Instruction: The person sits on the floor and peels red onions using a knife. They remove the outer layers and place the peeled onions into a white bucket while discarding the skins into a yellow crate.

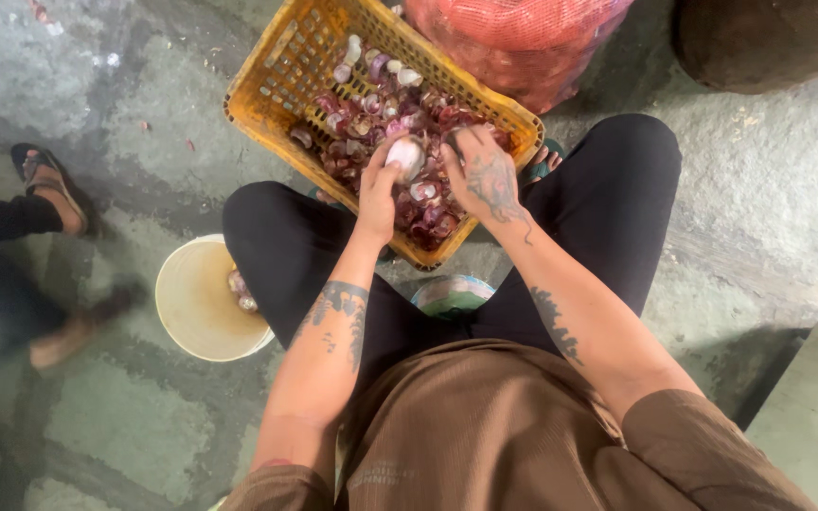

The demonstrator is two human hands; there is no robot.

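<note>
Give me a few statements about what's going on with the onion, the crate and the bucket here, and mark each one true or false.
1. The left hand holds a peeled pale onion over the yellow slotted plastic crate. True.
2. The crate is filled with green leaves. False: it holds purple and white onion skins.
3. The right hand rests on the person's knee. False: it is over the crate, beside the onion.
4. A round cream plastic bucket stands on the floor by the person's left leg. True.
5. A red mesh sack lies behind the crate. True.
</note>
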